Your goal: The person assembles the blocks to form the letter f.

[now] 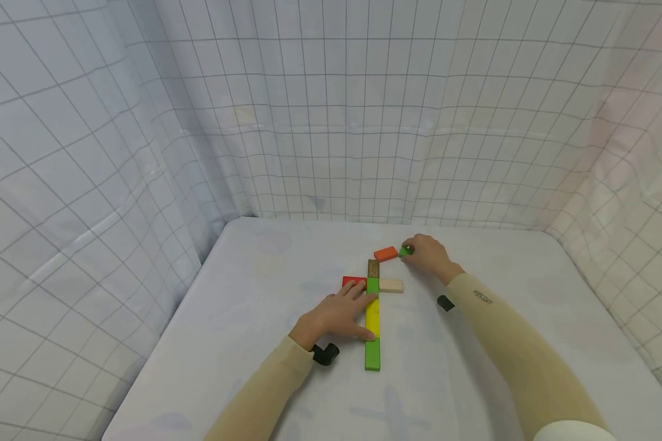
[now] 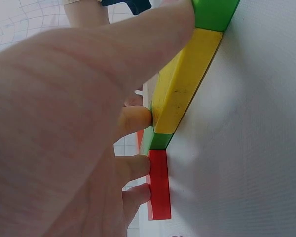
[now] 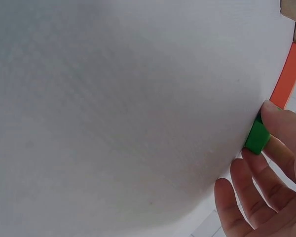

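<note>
Flat wooden blocks lie on the white table in a cross-like figure. My left hand (image 1: 339, 315) rests spread over it: fingertips touch the red block (image 1: 353, 282) and the upper green block (image 1: 372, 285), and the thumb lies by the lower end of the yellow block (image 1: 372, 318). A longer green block (image 1: 372, 355) forms the bottom. To the right sits a pale wood block (image 1: 391, 286); above is a brown block (image 1: 373, 268). Up and right, my right hand (image 1: 427, 254) pinches a small green block (image 3: 257, 136) at the end of the orange block (image 1: 385, 253).
White cloth (image 1: 276, 263) covers the table. Gridded white curtains (image 1: 342, 122) stand behind and on both sides. A black wrist-camera mount (image 1: 325, 354) sits at the left wrist, another black piece (image 1: 445, 302) at the right.
</note>
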Action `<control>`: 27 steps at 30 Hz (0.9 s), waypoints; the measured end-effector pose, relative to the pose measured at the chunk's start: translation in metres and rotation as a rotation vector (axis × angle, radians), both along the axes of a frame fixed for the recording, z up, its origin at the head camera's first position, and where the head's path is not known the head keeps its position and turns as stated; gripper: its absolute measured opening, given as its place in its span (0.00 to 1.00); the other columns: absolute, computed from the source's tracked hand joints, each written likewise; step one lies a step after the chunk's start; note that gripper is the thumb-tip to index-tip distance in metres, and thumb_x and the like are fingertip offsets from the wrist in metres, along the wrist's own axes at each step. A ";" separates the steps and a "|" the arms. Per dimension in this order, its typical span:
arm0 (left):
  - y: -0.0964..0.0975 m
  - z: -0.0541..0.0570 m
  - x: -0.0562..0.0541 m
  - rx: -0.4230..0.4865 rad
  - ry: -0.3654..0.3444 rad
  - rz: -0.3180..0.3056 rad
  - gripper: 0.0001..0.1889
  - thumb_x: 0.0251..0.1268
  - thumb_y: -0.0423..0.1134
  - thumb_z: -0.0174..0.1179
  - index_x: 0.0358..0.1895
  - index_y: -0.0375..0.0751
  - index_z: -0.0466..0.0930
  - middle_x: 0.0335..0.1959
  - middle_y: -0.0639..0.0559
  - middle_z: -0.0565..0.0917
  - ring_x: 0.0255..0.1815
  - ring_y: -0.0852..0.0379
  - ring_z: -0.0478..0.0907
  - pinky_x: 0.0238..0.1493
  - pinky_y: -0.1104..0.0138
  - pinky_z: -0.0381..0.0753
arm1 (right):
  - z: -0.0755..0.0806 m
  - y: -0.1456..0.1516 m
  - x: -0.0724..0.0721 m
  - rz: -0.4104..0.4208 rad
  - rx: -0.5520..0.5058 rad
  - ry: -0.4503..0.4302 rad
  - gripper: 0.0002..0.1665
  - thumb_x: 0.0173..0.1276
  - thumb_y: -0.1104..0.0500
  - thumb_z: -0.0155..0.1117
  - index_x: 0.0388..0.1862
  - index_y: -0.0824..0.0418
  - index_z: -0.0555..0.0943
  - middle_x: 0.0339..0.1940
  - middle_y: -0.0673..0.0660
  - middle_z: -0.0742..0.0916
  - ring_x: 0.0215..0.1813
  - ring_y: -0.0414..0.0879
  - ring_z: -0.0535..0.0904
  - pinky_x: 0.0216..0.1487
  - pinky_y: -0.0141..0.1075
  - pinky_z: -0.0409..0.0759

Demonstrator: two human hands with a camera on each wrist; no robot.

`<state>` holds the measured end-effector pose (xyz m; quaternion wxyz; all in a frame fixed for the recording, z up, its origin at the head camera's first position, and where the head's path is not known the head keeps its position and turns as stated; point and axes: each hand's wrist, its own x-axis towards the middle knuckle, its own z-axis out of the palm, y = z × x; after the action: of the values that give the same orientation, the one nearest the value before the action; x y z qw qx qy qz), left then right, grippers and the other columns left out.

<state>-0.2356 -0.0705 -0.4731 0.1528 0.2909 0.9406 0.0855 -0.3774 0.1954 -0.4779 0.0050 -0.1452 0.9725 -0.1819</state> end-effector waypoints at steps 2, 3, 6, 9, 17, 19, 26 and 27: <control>0.000 0.001 0.001 0.001 -0.004 0.000 0.50 0.58 0.71 0.63 0.81 0.58 0.55 0.83 0.49 0.47 0.82 0.48 0.42 0.71 0.44 0.61 | -0.001 0.000 0.000 0.000 -0.003 0.000 0.23 0.63 0.57 0.75 0.56 0.63 0.85 0.46 0.59 0.87 0.43 0.51 0.80 0.47 0.47 0.81; 0.000 0.001 0.001 0.003 -0.005 0.001 0.50 0.58 0.71 0.63 0.81 0.58 0.55 0.83 0.49 0.47 0.82 0.48 0.42 0.71 0.44 0.61 | -0.001 0.001 -0.001 0.000 -0.003 0.000 0.23 0.63 0.57 0.75 0.56 0.63 0.85 0.46 0.59 0.87 0.43 0.51 0.80 0.47 0.47 0.81; 0.000 0.000 0.001 0.003 -0.006 0.002 0.50 0.58 0.71 0.63 0.81 0.58 0.55 0.83 0.49 0.47 0.82 0.48 0.42 0.71 0.44 0.61 | -0.003 0.001 -0.001 -0.003 -0.002 -0.002 0.23 0.63 0.56 0.75 0.56 0.63 0.85 0.46 0.59 0.87 0.43 0.51 0.80 0.47 0.47 0.81; 0.001 -0.001 0.001 -0.001 -0.006 -0.004 0.50 0.58 0.71 0.62 0.81 0.59 0.55 0.83 0.49 0.47 0.82 0.48 0.42 0.71 0.44 0.61 | -0.004 0.002 -0.001 -0.006 0.008 -0.008 0.24 0.63 0.56 0.75 0.57 0.63 0.85 0.46 0.59 0.87 0.43 0.51 0.80 0.47 0.47 0.81; 0.001 0.000 0.002 0.001 -0.010 -0.010 0.49 0.58 0.71 0.62 0.81 0.58 0.55 0.83 0.49 0.47 0.82 0.47 0.42 0.70 0.43 0.62 | 0.003 0.002 0.004 -0.007 0.036 -0.024 0.30 0.62 0.54 0.76 0.61 0.63 0.82 0.49 0.61 0.87 0.47 0.54 0.82 0.48 0.50 0.81; 0.000 0.001 0.002 0.003 -0.011 -0.010 0.49 0.58 0.71 0.62 0.81 0.57 0.55 0.83 0.48 0.46 0.82 0.47 0.42 0.70 0.43 0.62 | 0.005 0.002 0.004 -0.011 0.046 -0.033 0.30 0.61 0.54 0.76 0.62 0.62 0.82 0.50 0.62 0.86 0.49 0.55 0.82 0.48 0.50 0.81; -0.001 0.003 0.000 0.011 -0.010 -0.012 0.50 0.58 0.70 0.63 0.81 0.56 0.55 0.83 0.48 0.47 0.82 0.46 0.42 0.70 0.43 0.61 | 0.017 0.008 0.008 -0.013 0.076 -0.044 0.31 0.62 0.54 0.75 0.64 0.59 0.81 0.55 0.63 0.85 0.54 0.57 0.81 0.48 0.51 0.81; -0.001 0.002 0.000 0.011 -0.012 -0.011 0.50 0.58 0.70 0.63 0.81 0.56 0.55 0.83 0.48 0.46 0.82 0.46 0.42 0.70 0.43 0.61 | 0.020 0.009 0.010 -0.011 0.071 -0.045 0.31 0.62 0.54 0.74 0.64 0.59 0.80 0.55 0.63 0.85 0.54 0.58 0.81 0.48 0.51 0.81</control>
<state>-0.2354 -0.0716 -0.4709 0.1575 0.2965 0.9375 0.0916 -0.3671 0.2040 -0.4582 0.0312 -0.1352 0.9788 -0.1504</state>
